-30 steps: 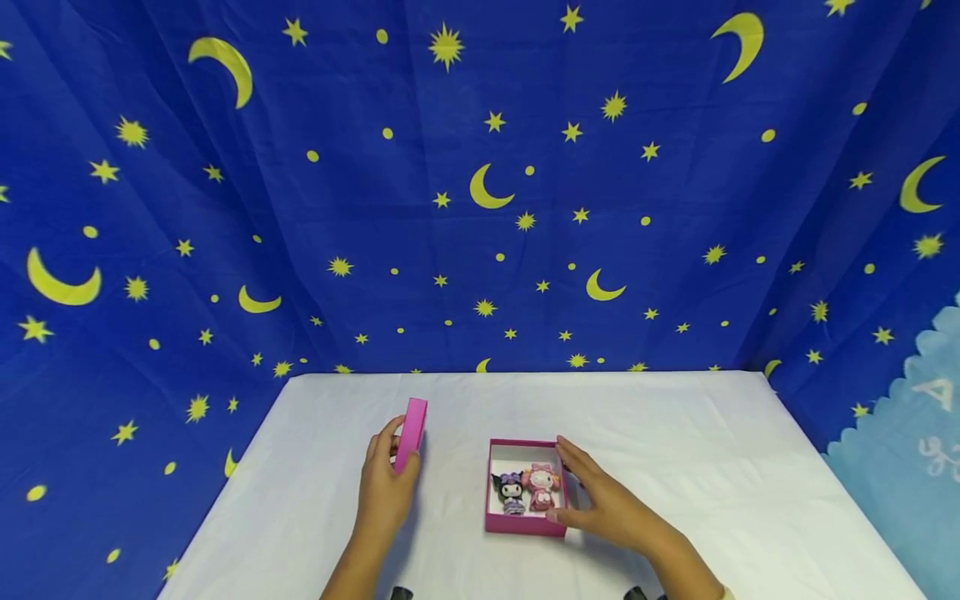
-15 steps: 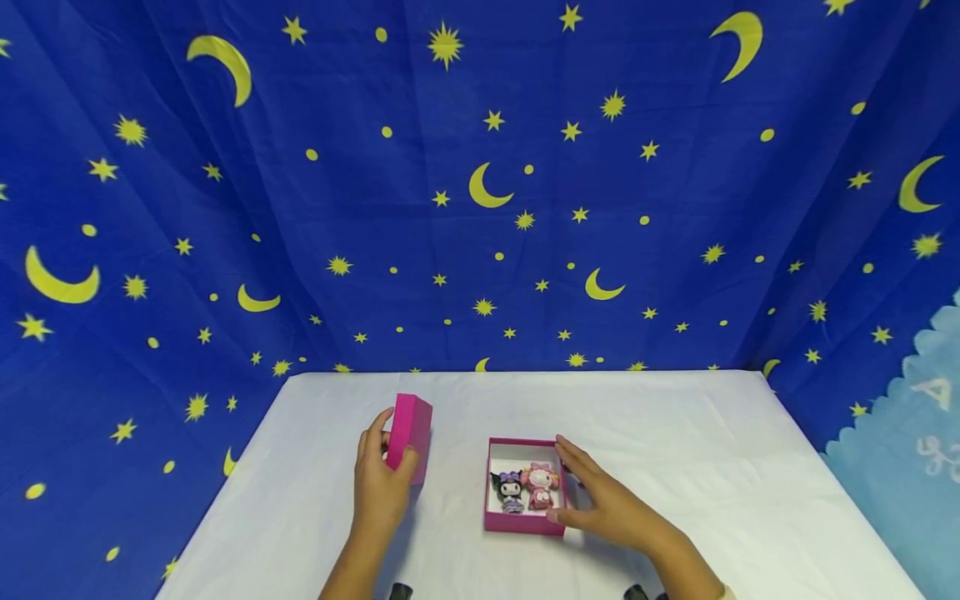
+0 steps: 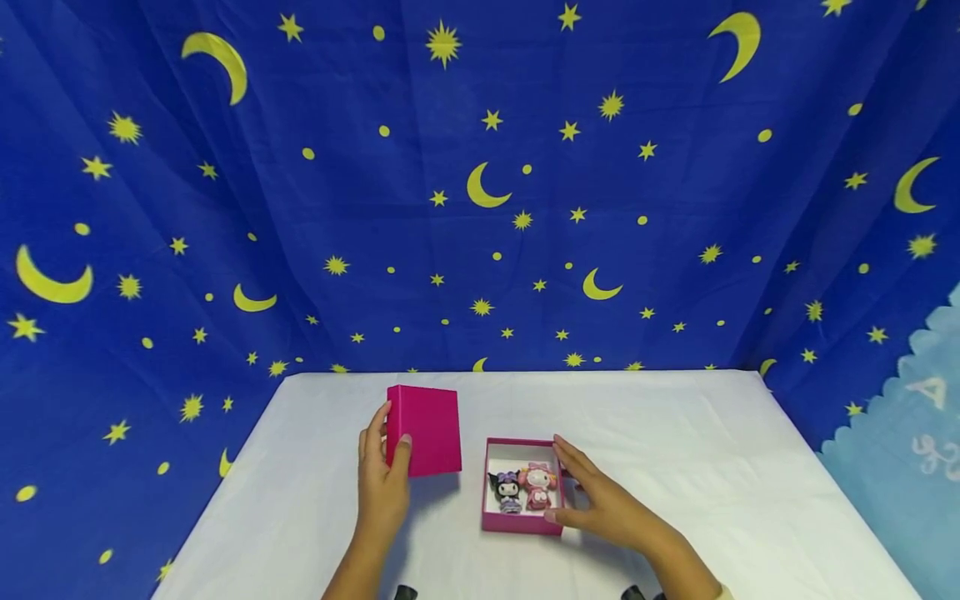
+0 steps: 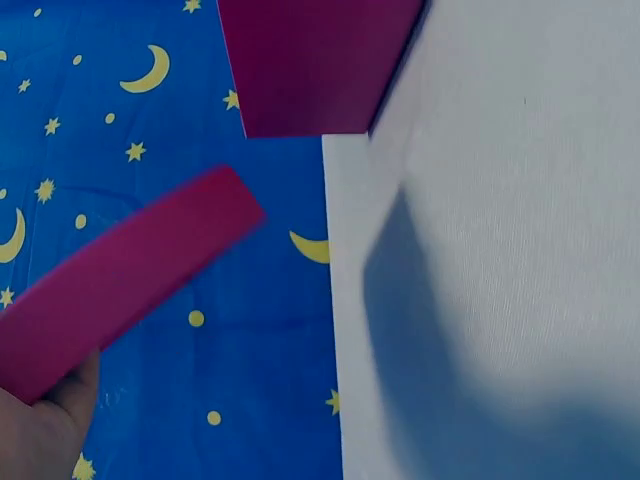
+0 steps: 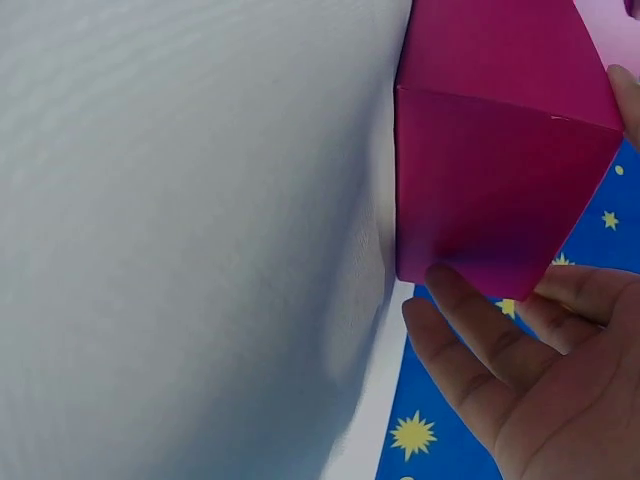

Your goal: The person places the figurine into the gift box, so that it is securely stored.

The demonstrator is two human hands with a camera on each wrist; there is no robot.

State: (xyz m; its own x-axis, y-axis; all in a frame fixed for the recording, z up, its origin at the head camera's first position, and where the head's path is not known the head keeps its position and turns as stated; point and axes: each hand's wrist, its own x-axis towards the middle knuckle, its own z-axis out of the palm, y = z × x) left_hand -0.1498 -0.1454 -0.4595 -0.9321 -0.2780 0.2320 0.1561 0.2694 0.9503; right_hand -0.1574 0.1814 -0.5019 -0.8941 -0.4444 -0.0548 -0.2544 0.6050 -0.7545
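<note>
My left hand (image 3: pixel 384 492) grips a magenta box lid (image 3: pixel 433 432) by its left side, thumb in front. The lid is raised above the table, its flat outer face toward the head camera. To its right, a matching square box (image 3: pixel 520 523) sits uncovered on the table. Inside lie two small figures side by side: a black-and-purple one (image 3: pixel 509 492) and a pink one (image 3: pixel 537 487). My right hand (image 3: pixel 618 508) rests against the box's right side, fingers spread, thumb at the front rim and index finger at the far corner. In the right wrist view a fingertip touches the box wall (image 5: pixel 500 180).
A white cloth (image 3: pixel 712 450) covers the table. Behind and beside it hangs a blue curtain (image 3: pixel 420 250) with yellow moons and stars. A light blue lettered cloth (image 3: pixel 907 450) hangs at the right. Two dark objects show at the bottom edge of the head view.
My left hand has turned the lid from edge-on to nearly facing the head camera, and the lid's right edge has swung right. My right hand stays at the box.
</note>
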